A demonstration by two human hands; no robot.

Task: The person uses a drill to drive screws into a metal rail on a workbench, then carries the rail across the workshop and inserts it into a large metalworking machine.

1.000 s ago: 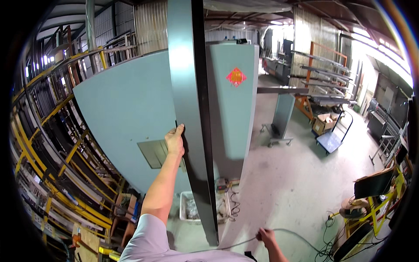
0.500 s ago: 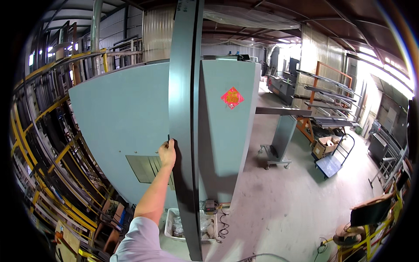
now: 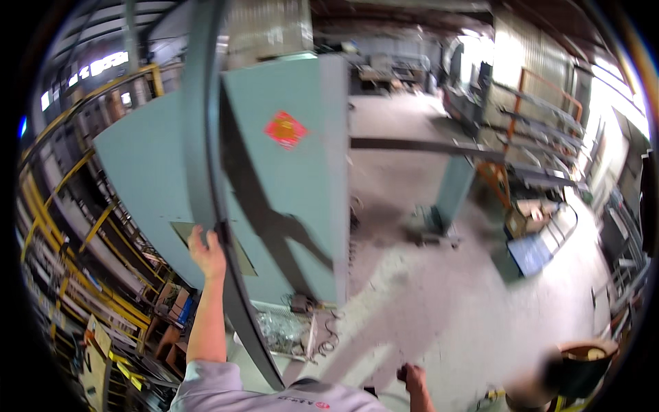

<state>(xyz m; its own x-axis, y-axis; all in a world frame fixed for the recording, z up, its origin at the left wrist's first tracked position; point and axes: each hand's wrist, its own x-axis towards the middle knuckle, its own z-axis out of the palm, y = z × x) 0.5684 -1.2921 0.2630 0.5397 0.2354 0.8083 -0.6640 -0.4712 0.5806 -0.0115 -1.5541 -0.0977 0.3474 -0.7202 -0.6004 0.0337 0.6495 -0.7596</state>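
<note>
A long grey-green metal profile [image 3: 200,123] stands nearly upright in front of me, slightly tilted and blurred, its foot near the floor. My left hand [image 3: 208,255] is raised on its near side and holds it at about mid-height, thumb and fingers curled against it. My right hand [image 3: 413,378] hangs low at the bottom, closed, with a dark spot at its fingers; what it holds, if anything, is too blurred to name. Behind the profile stands a large pale green metal cabinet [image 3: 141,158] with a red diamond-shaped decoration [image 3: 285,130].
A white basket [image 3: 302,358] of clear plastic sits at the cabinet's foot. Yellow racks [image 3: 86,168] with long profiles line the left. To the right are a horizontal bar [image 3: 412,145] on a wheeled stand [image 3: 453,196], a cardboard box [image 3: 530,218], a flat trolley [image 3: 530,254] and an orange rack [image 3: 523,110].
The view has swung right, so the profile and cabinet sit further left. My left hand has shifted from the profile's left edge onto its near side. My right hand has come into view.
</note>
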